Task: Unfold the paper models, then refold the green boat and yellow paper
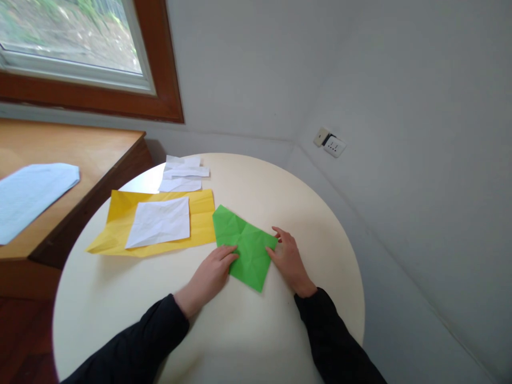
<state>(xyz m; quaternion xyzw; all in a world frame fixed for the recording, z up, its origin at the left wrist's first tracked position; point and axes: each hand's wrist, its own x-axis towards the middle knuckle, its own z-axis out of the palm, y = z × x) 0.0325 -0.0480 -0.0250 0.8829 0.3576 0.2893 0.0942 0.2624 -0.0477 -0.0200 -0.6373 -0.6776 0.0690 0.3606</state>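
A sheet of green paper (250, 248) lies near the middle of a round white table (320, 229), its creased face up and its edges set at a slant. The person's two hands are apart, one on either side of it. The left hand (219, 264) rests its fingers over the lower left edge; whether they press or grip, I cannot tell. The right hand (287, 253) is at the right corner, thumb on the paper and fingers curved close by the tip; whether they pinch it is also unclear.

On the left, the green paper's edge meets or slightly overlaps the right edge of a yellow sheet (202, 213), so room is tight there. A white sheet (162, 221) lies within the yellow borders, and white strips (186, 173) sit just beyond, close to the far rim.

More room lies to the right, where tabletop runs from the right hand to the curved rim, with the wall (420, 160) past it. Tabletop also stretches between the sleeves (144, 341) toward the person. A wooden cabinet (96, 144) stands beside the table's left rim.
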